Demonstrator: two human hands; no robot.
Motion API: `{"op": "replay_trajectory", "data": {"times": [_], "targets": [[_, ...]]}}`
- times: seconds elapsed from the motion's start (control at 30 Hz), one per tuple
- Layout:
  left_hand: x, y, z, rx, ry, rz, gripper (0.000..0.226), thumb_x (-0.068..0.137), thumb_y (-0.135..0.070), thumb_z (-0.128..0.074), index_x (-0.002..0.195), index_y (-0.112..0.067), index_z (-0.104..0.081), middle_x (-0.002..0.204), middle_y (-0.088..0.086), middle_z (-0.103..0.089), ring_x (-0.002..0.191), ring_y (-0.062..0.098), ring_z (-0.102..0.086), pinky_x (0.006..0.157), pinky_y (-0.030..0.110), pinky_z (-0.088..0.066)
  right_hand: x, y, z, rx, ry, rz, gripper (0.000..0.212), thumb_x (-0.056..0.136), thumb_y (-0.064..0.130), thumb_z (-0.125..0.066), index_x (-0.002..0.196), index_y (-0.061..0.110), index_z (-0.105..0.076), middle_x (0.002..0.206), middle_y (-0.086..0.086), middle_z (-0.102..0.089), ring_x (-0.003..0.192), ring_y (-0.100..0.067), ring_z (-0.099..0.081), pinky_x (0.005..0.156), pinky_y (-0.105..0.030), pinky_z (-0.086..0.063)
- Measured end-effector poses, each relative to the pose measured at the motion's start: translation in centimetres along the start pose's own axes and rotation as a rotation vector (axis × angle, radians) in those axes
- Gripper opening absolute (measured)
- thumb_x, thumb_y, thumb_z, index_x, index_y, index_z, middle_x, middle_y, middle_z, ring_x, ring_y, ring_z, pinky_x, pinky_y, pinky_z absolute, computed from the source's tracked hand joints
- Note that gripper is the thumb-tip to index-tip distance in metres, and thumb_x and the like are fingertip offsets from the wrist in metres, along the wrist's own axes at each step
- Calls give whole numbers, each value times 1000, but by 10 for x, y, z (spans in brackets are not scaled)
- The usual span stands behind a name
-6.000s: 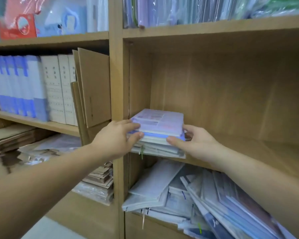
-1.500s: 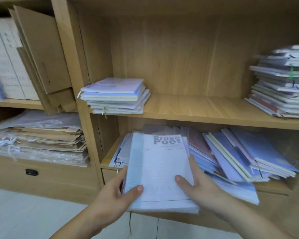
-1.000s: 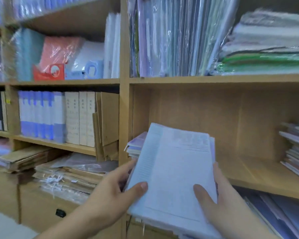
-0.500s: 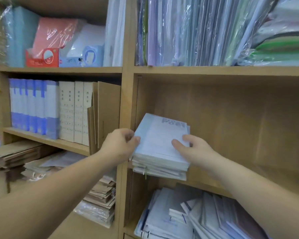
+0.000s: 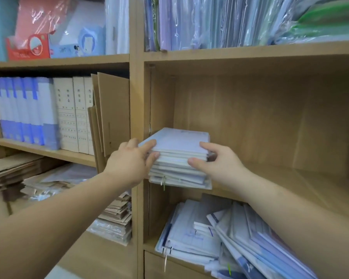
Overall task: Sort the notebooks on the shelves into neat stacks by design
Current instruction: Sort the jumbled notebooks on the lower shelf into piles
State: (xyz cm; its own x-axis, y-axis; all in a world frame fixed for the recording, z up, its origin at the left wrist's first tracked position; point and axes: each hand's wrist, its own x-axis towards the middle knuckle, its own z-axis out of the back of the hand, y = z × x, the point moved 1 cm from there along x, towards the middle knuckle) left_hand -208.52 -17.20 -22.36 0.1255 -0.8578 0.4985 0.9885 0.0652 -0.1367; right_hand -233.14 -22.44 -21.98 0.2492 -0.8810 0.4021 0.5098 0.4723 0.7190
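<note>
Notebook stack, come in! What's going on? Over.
Hands: left hand and right hand grip the notebook stack by its sides. Stack flat on middle shelf, left end. Nothing blocking.

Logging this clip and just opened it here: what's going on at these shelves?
A person is tidying a stack of notebooks at the left end of the middle shelf. The left hand and right hand grip its two front corners, apparently squaring it up. A loose, slumped pile of notebooks on the shelf below is not yet sorted.
</note>
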Motion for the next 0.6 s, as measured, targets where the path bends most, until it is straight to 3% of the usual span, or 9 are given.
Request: {"op": "replay_trajectory", "data": {"times": [0.1, 0.2, 0.3, 0.4, 0.5, 0.6], "targets": [[-24, -18, -9, -50, -237, -181, 43, 103, -38, -50, 142, -18, -52, 152, 17, -43, 139, 36, -39, 112, 50, -37, -17, -4, 9, -86, -57, 45, 82, 72, 64, -80, 145, 36, -52, 122, 10, -65, 111, -7, -61, 94, -30, -51], [-69, -41, -31, -353, -332, -355, 35, 96, -29, -61, 128, -16, -64, 138, 6, -55, 129, 26, -51, 106, 40, -44, -51, -27, 24, -75, -195, 126, 41, 78, 53, -81, 114, 47, -61, 94, 15, -67, 81, 1, -63, 78, -26, -53], [-113, -71, -76, -555, -147, -383, 26, 92, -27, -62, 115, -19, -69, 115, -9, -61, 110, 11, -61, 92, 32, -51, -89, -74, 32, 7, -269, 107, 30, 85, 30, -79, 111, 35, -66, 78, 8, -63, 64, -4, -55, 68, -24, -50], [-143, -106, -135, -674, 98, -246, 27, 88, -36, -61, 112, -27, -71, 109, -20, -63, 96, -3, -62, 86, 28, -54, -118, -135, 27, 56, -144, -109, 16, 83, 32, -80, 97, 31, -72, 71, 4, -63, 62, -6, -57, 69, -34, -52], [-166, -147, -180, -848, 339, -32, 15, 87, -30, -70, 101, -35, -70, 98, -9, -70, 78, 4, -66, 76, 27, -57, -146, -199, 18, 1, -4, -327, 11, 85, 31, -79, 85, 20, -76, 75, -1, -73, 69, -12, -67, 72, -37, -56], [-169, -180, -211, -893, 457, -14, 20, 77, -32, -66, 82, -51, -67, 88, -7, -70, 72, 11, -67, 71, 28, -57, -172, -253, 18, -121, 42, -405, 12, 86, 31, -76, 83, 20, -75, 77, 2, -74, 76, -10, -69, 79, -37, -57]]}}
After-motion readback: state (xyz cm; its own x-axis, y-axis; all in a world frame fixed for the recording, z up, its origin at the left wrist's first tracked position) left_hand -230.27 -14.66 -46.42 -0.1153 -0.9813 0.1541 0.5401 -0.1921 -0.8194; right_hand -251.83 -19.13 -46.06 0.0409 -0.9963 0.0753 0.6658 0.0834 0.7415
